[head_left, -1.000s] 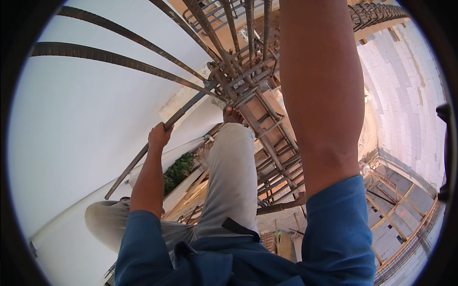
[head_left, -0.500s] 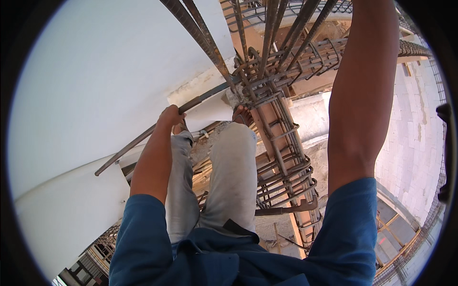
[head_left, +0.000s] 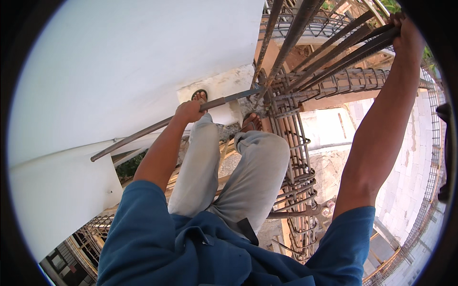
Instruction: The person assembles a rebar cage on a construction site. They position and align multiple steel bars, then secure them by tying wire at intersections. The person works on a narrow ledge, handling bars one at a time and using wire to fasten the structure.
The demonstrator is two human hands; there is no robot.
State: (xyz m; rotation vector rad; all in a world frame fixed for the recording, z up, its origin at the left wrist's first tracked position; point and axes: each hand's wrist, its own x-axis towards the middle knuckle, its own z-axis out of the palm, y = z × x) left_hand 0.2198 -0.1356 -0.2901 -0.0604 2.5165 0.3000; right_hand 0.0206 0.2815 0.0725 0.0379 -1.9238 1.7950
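Observation:
My left hand [head_left: 189,112] is closed around a long steel bar [head_left: 138,138] with a pipe-like handle. The bar slants up to the right, and its flatter grey far end reaches the foot of a cluster of upright rebars [head_left: 291,38]. At the upper right, my right hand [head_left: 405,35] wraps around an upright rebar [head_left: 377,44] that leans outward from the cluster. Its fingertips are partly lost in the dark rim. Below the uprights, a tied rebar cage [head_left: 298,152] runs toward me along the right of my legs.
My sandalled feet stand on a narrow ledge [head_left: 219,83] beside a white wall [head_left: 119,71]. Another rebar cage [head_left: 350,82] runs off to the right. A rusty bar with a hooked head [head_left: 305,210] lies across the near cage. Lower ground shows through gaps; a block wall [head_left: 400,157] stands at right.
My right hand has come into view at the upper right, on the rebar. My left foot has moved forward onto the ledge. The view has shifted; my left hand still holds the bar.

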